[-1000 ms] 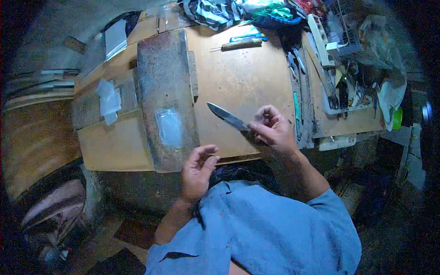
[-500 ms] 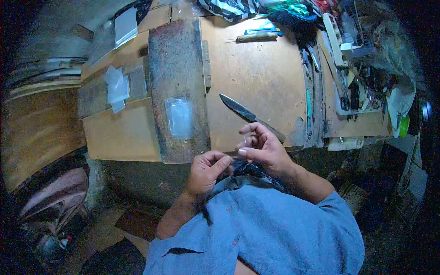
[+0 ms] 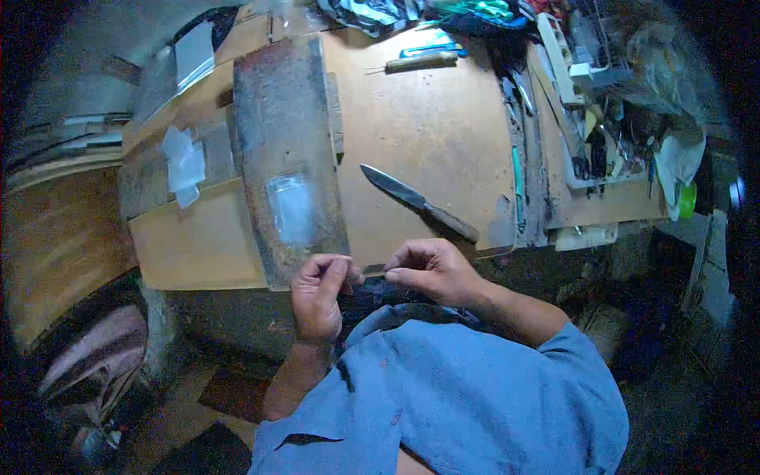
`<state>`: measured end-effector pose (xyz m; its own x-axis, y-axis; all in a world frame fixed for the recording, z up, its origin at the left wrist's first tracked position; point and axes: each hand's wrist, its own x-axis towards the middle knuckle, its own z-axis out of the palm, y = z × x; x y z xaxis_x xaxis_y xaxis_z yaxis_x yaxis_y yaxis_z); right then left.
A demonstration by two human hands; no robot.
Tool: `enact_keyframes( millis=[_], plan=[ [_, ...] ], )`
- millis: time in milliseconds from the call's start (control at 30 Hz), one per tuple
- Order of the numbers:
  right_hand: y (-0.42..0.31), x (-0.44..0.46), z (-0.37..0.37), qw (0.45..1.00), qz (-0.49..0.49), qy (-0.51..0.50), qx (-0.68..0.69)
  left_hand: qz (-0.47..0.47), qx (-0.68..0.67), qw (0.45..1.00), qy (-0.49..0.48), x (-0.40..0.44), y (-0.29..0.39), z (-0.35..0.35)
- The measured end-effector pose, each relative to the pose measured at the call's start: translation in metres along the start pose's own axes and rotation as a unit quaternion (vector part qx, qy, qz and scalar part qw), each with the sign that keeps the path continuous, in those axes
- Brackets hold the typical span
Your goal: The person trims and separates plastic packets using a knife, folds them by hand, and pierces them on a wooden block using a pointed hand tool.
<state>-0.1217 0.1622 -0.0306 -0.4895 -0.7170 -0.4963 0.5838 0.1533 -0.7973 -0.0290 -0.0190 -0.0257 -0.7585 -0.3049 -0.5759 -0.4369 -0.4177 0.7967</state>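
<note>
My left hand (image 3: 321, 297) is closed in a pinch at the near end of a dark, worn board (image 3: 281, 107), above my lap. A short gap to its right is my right hand (image 3: 437, 269), also curled with thumb and forefinger pressed together. Whatever the two pinches hold is too small to make out. Just beyond my right hand lies a knife (image 3: 404, 190) with a dark blade pointing away to the left and a wooden handle (image 3: 453, 223). On the board rests a small stack of clear plastic pieces (image 3: 291, 210), beyond my left hand.
More crumpled clear plastic (image 3: 184, 165) lies on the left of the table. A wooden-handled awl (image 3: 419, 62) and a blue cutter (image 3: 431, 50) are at the back. On the right are a white power strip (image 3: 560, 59) and a tray (image 3: 609, 180) of tools.
My right hand has come down and its raised fingers have closed in. My left hand has shifted left and up slightly. The whole view has shifted a little; the knife stays on the table.
</note>
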Motion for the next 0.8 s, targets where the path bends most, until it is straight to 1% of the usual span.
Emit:
enact_keyframes(
  millis=[67, 100, 133, 167, 200, 233, 267, 300, 333, 367, 433, 467, 533, 667, 733, 800],
  plan=[
    [0.007, 0.001, 0.004, 0.999, -0.014, 0.042, 0.031, 0.000, -0.112, 0.994, 0.020, -0.001, 0.002, 0.008],
    [0.010, 0.001, 0.006, 0.997, -0.005, 0.038, 0.063, 0.038, -0.085, 0.996, 0.016, 0.000, -0.004, 0.012],
    [0.011, 0.002, 0.006, 0.997, -0.005, 0.043, 0.063, 0.036, -0.086, 0.996, 0.011, 0.000, -0.007, 0.014],
    [0.011, 0.003, 0.005, 0.998, -0.015, 0.022, 0.052, 0.040, -0.085, 0.995, 0.017, 0.000, -0.009, 0.015],
    [0.011, 0.003, 0.003, 0.999, -0.025, 0.001, 0.041, 0.044, -0.084, 0.995, 0.024, 0.000, -0.011, 0.017],
    [0.001, 0.003, -0.004, 0.998, -0.061, 0.010, -0.016, 0.043, -0.084, 0.995, 0.020, 0.000, -0.009, 0.018],
    [0.005, 0.007, -0.016, 0.988, -0.092, 0.088, -0.087, 0.046, -0.079, 0.996, 0.018, 0.000, -0.005, 0.017],
    [0.009, 0.016, -0.036, 0.959, -0.098, 0.173, -0.204, 0.049, -0.075, 0.996, 0.018, 0.000, -0.003, 0.017],
    [0.002, 0.023, -0.053, 0.930, -0.118, 0.265, -0.224, 0.048, -0.075, 0.996, 0.016, 0.000, -0.003, 0.015],
    [0.018, 0.035, -0.083, 0.868, -0.164, 0.351, -0.310, 0.042, -0.080, 0.996, 0.015, 0.000, -0.002, 0.013],
    [0.029, 0.043, -0.133, 0.743, -0.168, 0.473, -0.443, 0.039, -0.084, 0.996, 0.012, 0.000, -0.001, 0.011],
    [0.025, 0.042, -0.145, 0.743, -0.169, 0.473, -0.443, 0.043, -0.076, 0.996, 0.009, 0.000, -0.002, 0.010],
    [0.020, 0.038, -0.160, 0.719, -0.074, 0.505, -0.471, 0.047, -0.068, 0.997, 0.007, -0.001, -0.002, 0.010],
    [0.028, 0.035, -0.177, 0.715, -0.079, 0.475, -0.507, 0.042, -0.065, 0.997, 0.017, -0.004, -0.005, 0.015],
    [0.029, 0.035, -0.180, 0.737, -0.088, 0.467, -0.480, 0.034, -0.069, 0.997, 0.021, -0.005, -0.006, 0.017],
    [0.032, 0.038, -0.185, 0.734, -0.087, 0.461, -0.491, 0.012, -0.061, 0.998, 0.024, -0.006, -0.006, 0.019]
  ],
)
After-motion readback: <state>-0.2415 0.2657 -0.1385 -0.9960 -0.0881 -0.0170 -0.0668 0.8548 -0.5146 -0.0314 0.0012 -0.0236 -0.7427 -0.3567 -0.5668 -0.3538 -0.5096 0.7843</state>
